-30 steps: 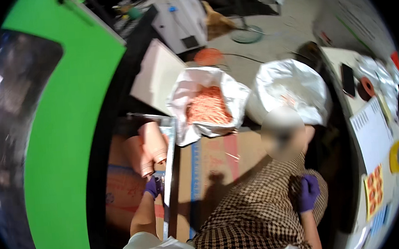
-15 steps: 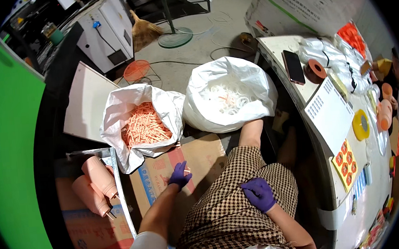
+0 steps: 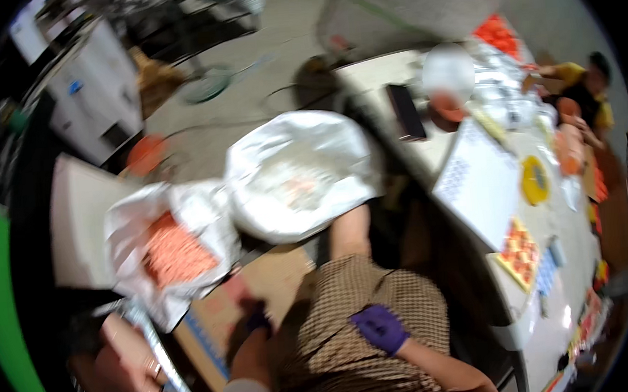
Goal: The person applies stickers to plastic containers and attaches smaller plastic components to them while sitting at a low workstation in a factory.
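My left hand (image 3: 258, 320), in a purple glove, is low over the flattened cardboard (image 3: 279, 275) to the left of my lap; blur and shadow hide its fingers and anything in them. My right hand (image 3: 381, 328), also gloved in purple, rests on the checked cloth (image 3: 416, 305) over my lap. Its fingers are curled together, and whatever they may hold is hidden. Ahead on the left stands a white sack (image 3: 123, 231) of small salmon-pink sticks (image 3: 178, 255). Beside it, a larger white sack (image 3: 257, 218) holds translucent white rings with a few pinkish pieces among them.
Pink bottle-shaped parts (image 3: 131, 347) lie in a metal-edged box at lower left. The table (image 3: 473, 283) on my right carries a phone (image 3: 405, 112), paper sheet (image 3: 476, 177), yellow tape roll (image 3: 534, 180) and stickers (image 3: 520, 254). Another person (image 3: 587, 93) handles pink parts beyond it.
The whole view has swung right and blurred, so the sacks and table appear farther left. My left hand has darkened; the small pale piece seen at its fingers no longer shows. My right hand stays on my lap.
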Action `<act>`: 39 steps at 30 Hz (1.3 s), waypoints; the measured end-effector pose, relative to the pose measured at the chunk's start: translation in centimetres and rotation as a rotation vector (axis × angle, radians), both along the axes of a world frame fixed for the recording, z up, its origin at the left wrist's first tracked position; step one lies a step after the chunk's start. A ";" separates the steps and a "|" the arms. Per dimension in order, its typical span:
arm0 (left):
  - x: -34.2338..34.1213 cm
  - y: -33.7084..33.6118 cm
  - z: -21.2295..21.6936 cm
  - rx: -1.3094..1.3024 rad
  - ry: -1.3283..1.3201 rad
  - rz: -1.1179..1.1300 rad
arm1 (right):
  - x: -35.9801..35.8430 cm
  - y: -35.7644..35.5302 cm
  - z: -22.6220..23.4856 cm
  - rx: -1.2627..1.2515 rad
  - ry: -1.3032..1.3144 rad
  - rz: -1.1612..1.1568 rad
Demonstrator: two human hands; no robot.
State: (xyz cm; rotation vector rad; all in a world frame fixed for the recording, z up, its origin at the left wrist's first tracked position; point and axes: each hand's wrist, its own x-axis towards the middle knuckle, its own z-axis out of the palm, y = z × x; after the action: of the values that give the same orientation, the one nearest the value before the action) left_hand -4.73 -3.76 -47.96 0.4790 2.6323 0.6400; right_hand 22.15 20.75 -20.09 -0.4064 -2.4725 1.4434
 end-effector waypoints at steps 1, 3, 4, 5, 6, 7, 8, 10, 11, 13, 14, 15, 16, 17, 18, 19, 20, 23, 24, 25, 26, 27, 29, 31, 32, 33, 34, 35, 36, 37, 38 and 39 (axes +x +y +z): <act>-0.2 1.9 -0.2 0.024 0.017 -0.033 | 0.6 -0.1 -1.5 -0.059 0.022 -0.023; -0.9 4.2 -0.7 0.064 0.035 -0.051 | 1.1 -0.3 -4.7 -0.076 0.014 0.022; -1.5 5.0 -1.2 0.066 0.034 -0.045 | -0.3 -0.3 -2.8 -0.116 0.053 0.016; -2.1 6.5 -1.6 0.065 0.026 -0.042 | -0.6 -0.6 -3.1 0.000 0.074 0.019; -2.8 7.4 -1.2 0.040 0.044 -0.039 | -0.7 -0.4 -2.6 -0.072 0.038 0.031; -3.5 8.4 -0.5 0.016 0.060 -0.049 | -1.0 -0.5 -3.7 0.033 0.083 -0.022; -4.0 8.8 0.1 -0.009 0.070 -0.057 | -0.8 -0.3 -3.3 -0.146 -0.084 0.014; -3.8 10.4 1.2 -0.023 0.069 -0.085 | -0.6 -0.8 -2.4 -0.169 -0.046 -0.033; -4.0 10.5 1.5 -0.027 0.067 -0.092 | -0.6 -1.1 -2.7 -0.229 -0.004 -0.062; -3.9 11.3 1.6 -0.027 0.081 -0.098 | -0.7 -0.5 -4.0 -0.229 0.058 -0.073; -4.2 10.1 1.7 -0.030 0.084 -0.103 | -0.7 -1.0 -4.5 -0.188 0.019 -0.083; -4.3 10.0 1.4 -0.025 0.085 -0.111 | -0.6 -1.2 -5.2 -0.148 -0.021 -0.092; -4.4 9.4 1.5 -0.025 0.083 -0.118 | -0.8 -1.3 -6.0 -0.168 0.159 -0.094; -4.4 9.4 1.6 -0.028 0.088 -0.123 | -1.0 -1.8 -5.5 -0.201 0.171 -0.090; -4.4 9.4 2.0 -0.027 0.095 -0.126 | -0.5 -1.1 -4.5 -0.223 0.083 -0.077; -4.3 9.2 2.3 -0.038 0.101 -0.128 | -0.2 -1.0 -3.8 -0.243 -0.010 -0.070; -4.4 9.0 2.6 -0.044 0.107 -0.129 | -0.3 -1.4 -3.7 -0.163 0.085 -0.094; -5.0 10.1 3.0 -0.040 0.132 -0.129 | -0.9 -0.5 -3.4 -0.149 0.166 -0.086; -4.8 10.2 3.1 -0.041 0.132 -0.139 | -0.4 -0.5 -3.5 -0.146 0.166 -0.097; -4.9 10.3 3.2 -0.041 0.140 -0.146 | -0.4 -0.5 -3.5 -0.181 0.120 -0.094; -5.0 10.3 3.3 -0.040 0.144 -0.148 | -0.3 -0.5 -3.5 -0.215 0.074 -0.090; -5.0 10.2 3.5 -0.039 0.151 -0.153 | -0.3 -0.2 -3.5 -0.208 0.079 -0.091; -5.2 9.7 4.0 -0.044 0.164 -0.165 | -0.6 -0.8 -3.4 -0.192 0.061 -0.076; -5.1 9.5 4.7 -0.035 0.175 -0.177 | -0.6 -0.8 -3.8 -0.201 0.064 -0.081; -4.8 9.6 5.0 -0.030 0.180 -0.193 | -0.6 -0.7 -4.1 -0.185 0.069 -0.079; -4.4 9.5 5.4 -0.024 0.180 -0.208 | -0.6 -0.7 -4.3 -0.169 0.075 -0.078; -4.1 9.2 6.0 -0.020 0.184 -0.221 | -0.9 -0.8 -4.5 -0.173 0.093 -0.076; -3.3 9.0 6.3 -0.010 0.178 -0.234 | -0.9 -0.8 -4.5 -0.172 0.118 -0.081; -2.7 8.5 6.8 -0.004 0.177 -0.251 | -0.8 -0.8 -4.5 -0.170 0.144 -0.085; -1.9 8.0 7.2 -0.003 0.168 -0.267 | -0.5 -0.9 -4.4 -0.172 0.163 -0.091; -1.3 7.3 7.7 -0.004 0.160 -0.283 | -0.2 -0.4 -4.3 -0.163 0.021 -0.049; -0.5 6.5 8.2 -0.016 0.148 -0.308 | 0.0 -0.3 -4.3 -0.168 0.024 -0.051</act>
State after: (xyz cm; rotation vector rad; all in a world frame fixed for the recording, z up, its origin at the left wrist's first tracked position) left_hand -5.26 2.78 -39.75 0.9365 2.6161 0.5004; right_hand 22.12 20.40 -24.35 -0.4777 -2.3135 1.6305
